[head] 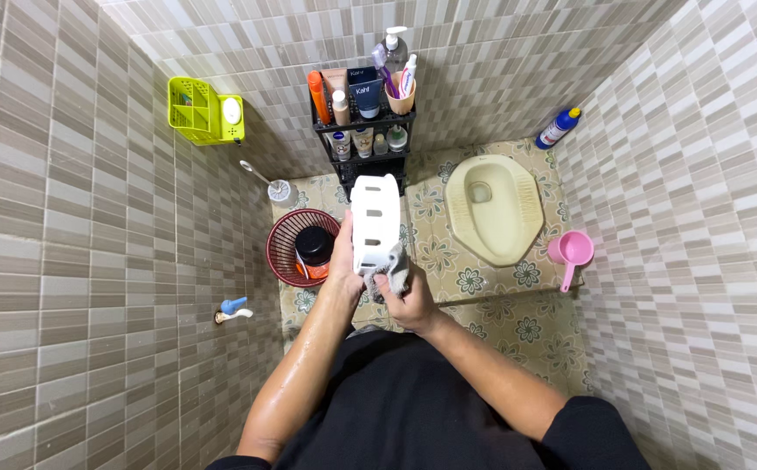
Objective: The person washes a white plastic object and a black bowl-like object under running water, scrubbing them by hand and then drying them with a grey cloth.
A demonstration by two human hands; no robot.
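The white plastic shelf tray point(375, 222) stands on end in front of the person's chest, with its long axis pointing away from the body, toward the black corner rack point(363, 148). The left hand point(342, 261) is closed around the tray's lower left edge and carries it; fingers wrap the side wall. The right hand point(406, 296) is at the tray's near, bottom end, closed on a grey cloth point(393, 265) that it presses against the plastic there. So the tray extends upward and forward from both grips, and the right hand is the nearer one to the body.

The tray is smooth, rigid plastic with rounded corners and long oval slots in its face. The cloth looks soft and crumpled, maybe damp. The left forearm shines wet.

Below, on the floral floor tiles, a red mesh basket point(293, 252) holds a dark jar. A cream squat toilet point(493, 209) lies to the right, with a pink dipper point(570, 252) beside it.
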